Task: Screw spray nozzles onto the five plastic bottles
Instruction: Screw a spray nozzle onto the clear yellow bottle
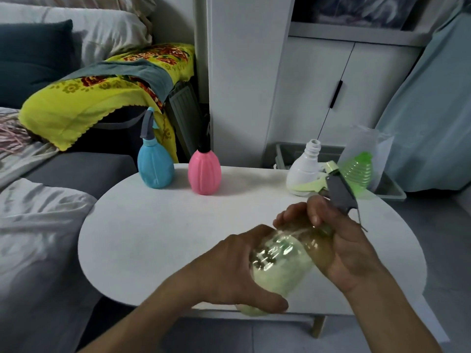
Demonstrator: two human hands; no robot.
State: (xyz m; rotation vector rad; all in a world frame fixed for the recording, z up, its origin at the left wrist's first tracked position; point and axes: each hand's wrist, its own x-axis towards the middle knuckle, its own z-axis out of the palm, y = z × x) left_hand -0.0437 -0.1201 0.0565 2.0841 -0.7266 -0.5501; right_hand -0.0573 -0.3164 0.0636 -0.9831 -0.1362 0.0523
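I hold a clear yellowish bottle tilted over the front of the white oval table. My left hand wraps its body. My right hand grips its neck, where a grey spray nozzle sits. At the back left stand a blue bottle with a grey-blue nozzle and a pink bottle with a black nozzle. At the back right a white bottle stands with its neck open, a pale green nozzle lying against it. A green ribbed bottle lies behind.
A grey sofa with rumpled bedding lies to the left. A yellow floral cloth drapes a dark box behind the table. White cabinet doors and a grey bin with a clear plastic bag stand at the right.
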